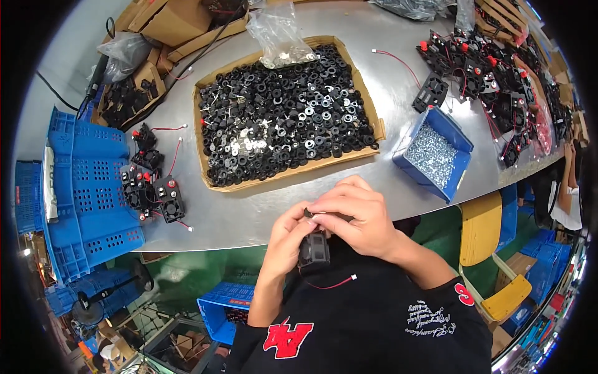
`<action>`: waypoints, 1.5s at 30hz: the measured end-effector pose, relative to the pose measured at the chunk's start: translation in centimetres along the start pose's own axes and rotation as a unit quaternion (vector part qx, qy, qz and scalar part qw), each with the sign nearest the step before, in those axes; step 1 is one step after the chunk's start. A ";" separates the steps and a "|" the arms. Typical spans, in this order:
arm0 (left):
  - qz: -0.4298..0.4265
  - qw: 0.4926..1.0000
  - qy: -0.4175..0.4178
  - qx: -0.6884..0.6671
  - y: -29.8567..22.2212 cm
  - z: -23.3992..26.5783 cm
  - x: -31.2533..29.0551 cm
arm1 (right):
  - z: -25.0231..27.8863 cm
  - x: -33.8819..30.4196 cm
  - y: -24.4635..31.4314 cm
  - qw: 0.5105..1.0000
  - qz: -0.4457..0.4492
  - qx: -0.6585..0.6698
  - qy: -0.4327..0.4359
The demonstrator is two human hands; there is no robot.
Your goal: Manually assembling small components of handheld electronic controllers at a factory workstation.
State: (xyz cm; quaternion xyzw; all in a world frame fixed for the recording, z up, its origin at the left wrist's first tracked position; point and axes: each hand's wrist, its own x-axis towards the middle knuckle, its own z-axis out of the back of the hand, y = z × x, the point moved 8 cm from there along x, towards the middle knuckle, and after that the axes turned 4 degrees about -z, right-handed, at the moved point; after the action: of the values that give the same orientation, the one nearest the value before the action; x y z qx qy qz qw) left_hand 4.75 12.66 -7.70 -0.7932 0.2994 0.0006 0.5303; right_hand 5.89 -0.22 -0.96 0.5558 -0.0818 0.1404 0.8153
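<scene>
Head view: both hands meet just off the near edge of the metal counter (249, 218), around its middle. The left hand (288, 240) is curled, thumb and fingers closed about the upper end of a black boxy unit (315, 249), which hangs over the person's dark top. From the unit trails a thin red lead (324, 287) with a white plug at its end. The right hand (356, 217) has its thumb and forefinger pinched together on a small dark piece (308, 213), right beside the left fingertips; its exact shape is mostly hidden.

Beyond the hands, a shallow cardboard tray (299, 173) sits mid-counter, filled with black rings and silvery bits, with a clear plastic bag (277, 31) resting on its far edge. Near the right part of the counter's near edge stands a blue bin (461, 165) of shiny metal pieces. More black units with red leads are heaped toward the far right corner, and a smaller group lies by the left edge, next to a blue crate (93, 181).
</scene>
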 end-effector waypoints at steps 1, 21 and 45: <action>-0.002 1.000 0.016 -0.013 -0.4 -0.2 -0.1 | 0.0 0.3 -0.1 1.000 0.000 0.000 0.001; -0.015 0.986 -0.105 -0.131 -0.7 3.9 0.0 | 5.3 5.2 -0.9 0.948 0.062 -0.276 -0.146; -0.015 0.993 -0.079 -0.083 -0.6 1.4 0.5 | 0.6 1.9 -2.0 0.957 -0.240 0.140 0.081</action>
State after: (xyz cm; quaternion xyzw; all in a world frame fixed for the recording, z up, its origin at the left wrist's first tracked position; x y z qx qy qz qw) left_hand 5.93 13.76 -7.95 -0.8362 0.2433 0.0804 0.4848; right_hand 8.37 -1.15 -1.94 0.6547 0.1410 -0.0048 0.7426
